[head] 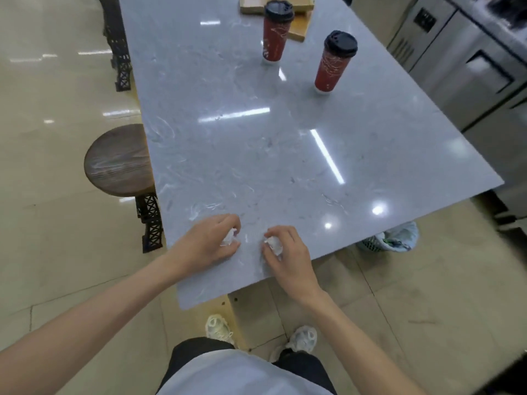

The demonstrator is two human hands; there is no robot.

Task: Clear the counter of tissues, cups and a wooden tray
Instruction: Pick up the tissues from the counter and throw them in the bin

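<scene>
At the near end of the grey marble counter [256, 155], my left hand [208, 242] is closed around a crumpled white tissue [229, 238]. Beside it my right hand [288, 253] grips a second crumpled tissue [273, 244]. Both hands rest on the counter surface. Two tall red paper cups with black lids stand upright farther back, one [275, 32] near the far end and one [332, 64] to its right. A wooden tray [299, 27] lies at the far end, partly behind the left cup and cut off by the frame edge.
A round dark wooden stool [119, 161] stands by the counter's left side. A small bin with a plastic liner [393, 238] sits on the floor under the counter's right near corner. Stainless steel cabinets [467, 69] run along the right. Beige tiled floor surrounds the counter.
</scene>
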